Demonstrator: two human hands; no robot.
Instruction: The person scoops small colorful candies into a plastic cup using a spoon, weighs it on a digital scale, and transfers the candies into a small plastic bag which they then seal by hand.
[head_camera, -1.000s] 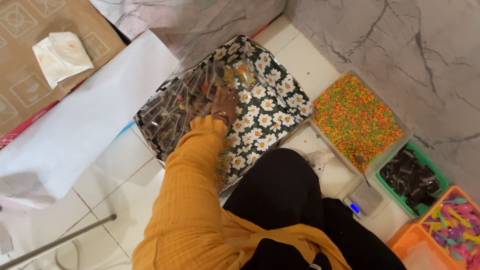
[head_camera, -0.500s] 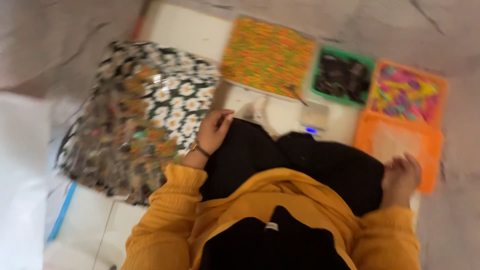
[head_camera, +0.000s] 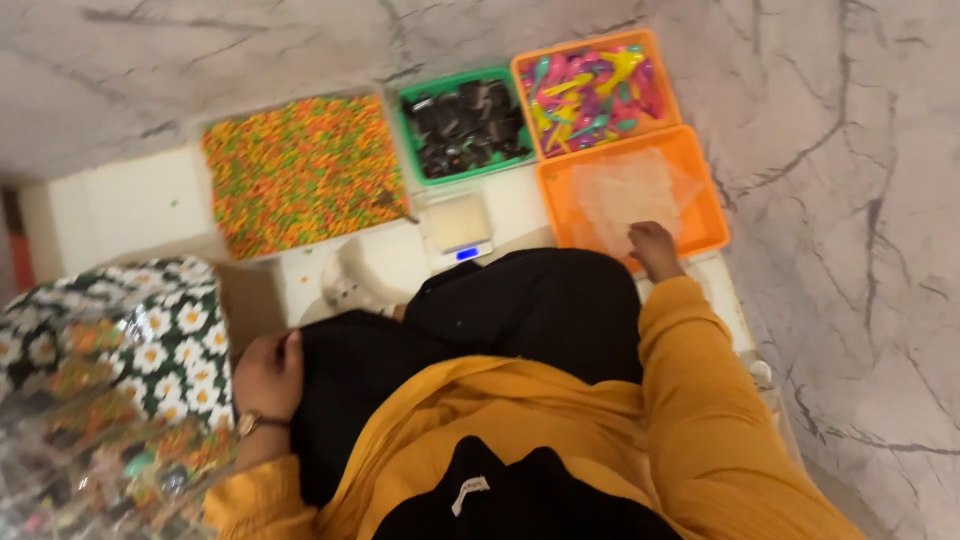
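Observation:
My right hand (head_camera: 655, 248) reaches forward over the near edge of an orange tray (head_camera: 712, 215). Its fingertips rest on the clear plastic bags (head_camera: 625, 190) lying in that tray, and the grip itself is hidden. My left hand (head_camera: 268, 375) lies on my black-clad thigh with the fingers curled and nothing seen in it. A band sits on its wrist. Just left of it is a daisy-patterned tray (head_camera: 170, 350) holding shiny wrapped packets (head_camera: 110, 440).
Along the marble wall stand a tray of small orange and green sweets (head_camera: 300, 170), a green tray of dark pieces (head_camera: 462, 125) and an orange tray of coloured plastic spoons (head_camera: 590, 85). A small digital scale (head_camera: 458, 225) sits on the white tile floor before my knees.
My head has turned from the daisy tray on the left toward the trays ahead. My left hand left that tray and settled on my thigh. My right hand moved up into the orange tray.

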